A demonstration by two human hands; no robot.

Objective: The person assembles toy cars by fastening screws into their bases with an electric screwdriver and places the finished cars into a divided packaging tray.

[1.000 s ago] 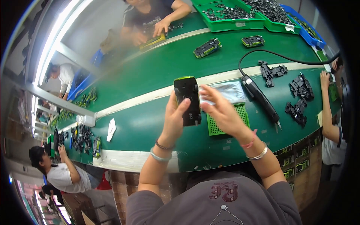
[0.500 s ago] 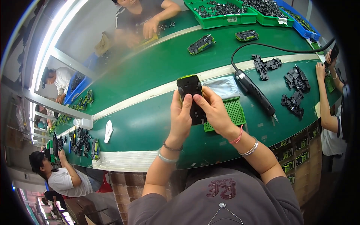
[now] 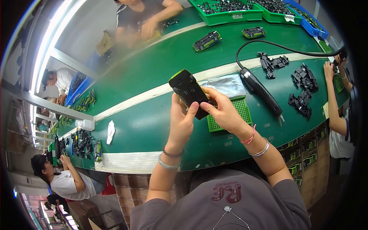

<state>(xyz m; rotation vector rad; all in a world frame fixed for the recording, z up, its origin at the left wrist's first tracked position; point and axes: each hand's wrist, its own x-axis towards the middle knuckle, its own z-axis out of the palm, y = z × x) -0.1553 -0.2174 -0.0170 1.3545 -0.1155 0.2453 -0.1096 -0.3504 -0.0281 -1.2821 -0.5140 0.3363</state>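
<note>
Between both hands I hold a toy car [image 3: 188,91], its black underside facing up and a strip of green body at its edge. My left hand [image 3: 183,119] grips its near left side, thumb on the underside. My right hand [image 3: 222,109] closes on the near right side, its thumb also pressed on the black base. Beneath and beyond the right hand lies a small green perforated basket [image 3: 241,109], with a pale blue-grey plastic bag [image 3: 226,87] behind it. To the right rests a black electric screwdriver [image 3: 260,92] with a thin bit, its cable curving away.
Several black car chassis [image 3: 304,78] lie at the right. Two overturned green cars [image 3: 207,41] sit on the belt [image 3: 161,63] beyond a pale strip. Green bins of small parts [image 3: 230,17] stand at the back. A white scrap [image 3: 110,132] lies left. Co-workers sit around.
The toy car has tilted, its far end swinging left, and my hands have turned with it. Across the table, a co-worker's hand has moved slightly.
</note>
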